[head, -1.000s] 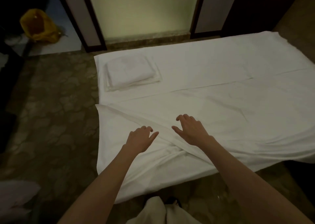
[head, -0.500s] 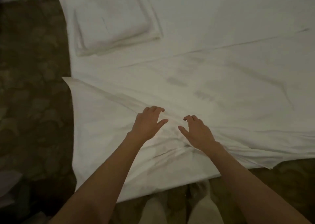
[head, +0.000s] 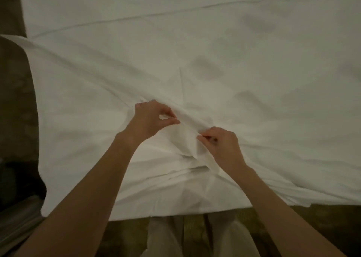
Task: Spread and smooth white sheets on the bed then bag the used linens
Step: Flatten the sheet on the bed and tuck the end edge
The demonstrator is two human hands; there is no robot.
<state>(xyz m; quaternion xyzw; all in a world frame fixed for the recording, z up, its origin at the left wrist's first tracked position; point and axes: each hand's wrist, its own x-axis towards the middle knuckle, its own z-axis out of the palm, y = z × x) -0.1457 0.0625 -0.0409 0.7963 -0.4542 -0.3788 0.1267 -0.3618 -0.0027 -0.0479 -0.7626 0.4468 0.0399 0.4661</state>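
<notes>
My hands have closed from spread onto the fold.
My left hand (head: 150,120) and right hand (head: 220,145) pinch the white sheet (head: 254,81) mid-frame.

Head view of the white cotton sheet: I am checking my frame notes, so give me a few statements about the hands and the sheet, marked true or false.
1. Both hands pinch a raised fold of the white cotton sheet. True: left hand, right hand.
2. The sheet lies flat and smooth. False: it is creased and bunched near the hands.
3. The hands grip a yellow bag. False: they hold only sheet.
4. The sheet's near edge overhangs the patterned floor. True.
</notes>
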